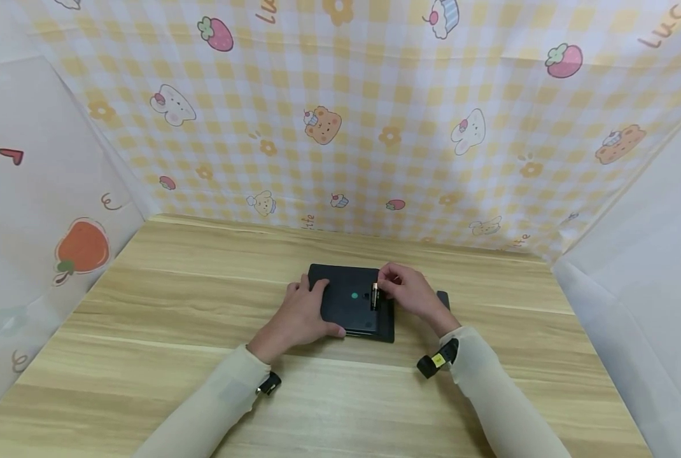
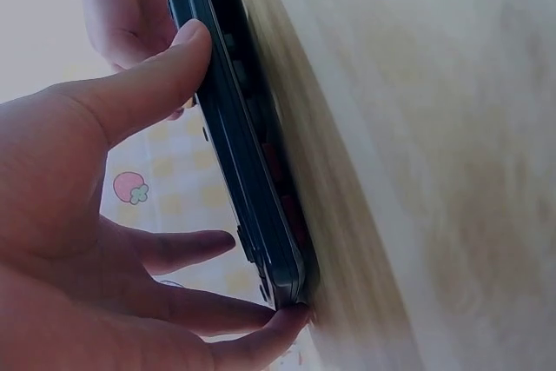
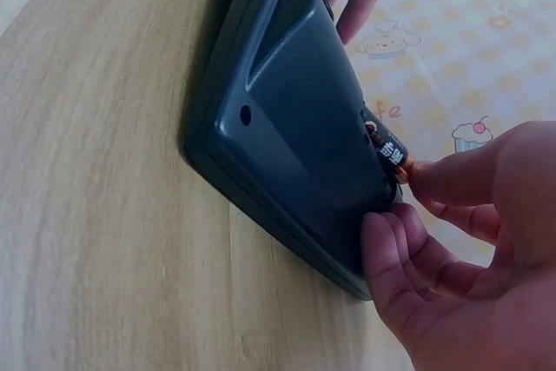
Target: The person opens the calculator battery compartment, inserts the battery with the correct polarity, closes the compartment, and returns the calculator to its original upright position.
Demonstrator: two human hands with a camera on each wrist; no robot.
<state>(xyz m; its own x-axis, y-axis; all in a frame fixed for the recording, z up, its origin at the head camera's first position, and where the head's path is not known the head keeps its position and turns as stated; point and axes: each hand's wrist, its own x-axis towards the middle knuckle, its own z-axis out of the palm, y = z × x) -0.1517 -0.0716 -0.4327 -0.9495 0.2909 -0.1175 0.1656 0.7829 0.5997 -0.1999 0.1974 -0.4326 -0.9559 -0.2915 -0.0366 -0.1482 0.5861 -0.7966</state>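
Note:
A black calculator (image 1: pixel 343 312) lies face down on the wooden table, its keys (image 2: pixel 271 161) showing underneath in the left wrist view. My left hand (image 1: pixel 303 313) grips its left side, thumb along the near edge and fingertips at the far left. With thumb and finger my right hand (image 1: pixel 412 294) pinches one end of a small black battery with a copper-coloured end (image 3: pixel 388 147). That battery sits at the opening in the calculator's back, towards its right side. Other right fingertips touch the calculator's edge. How deep the battery sits is hidden.
Partly behind my right wrist lies a small dark piece (image 1: pixel 443 299) on the table (image 1: pixel 203 280). A yellow checked cloth (image 1: pixel 363 172) hangs behind the table's back edge, with white sheets at both sides. Dark wrist cameras (image 1: pixel 432 364) are strapped to both sleeves.

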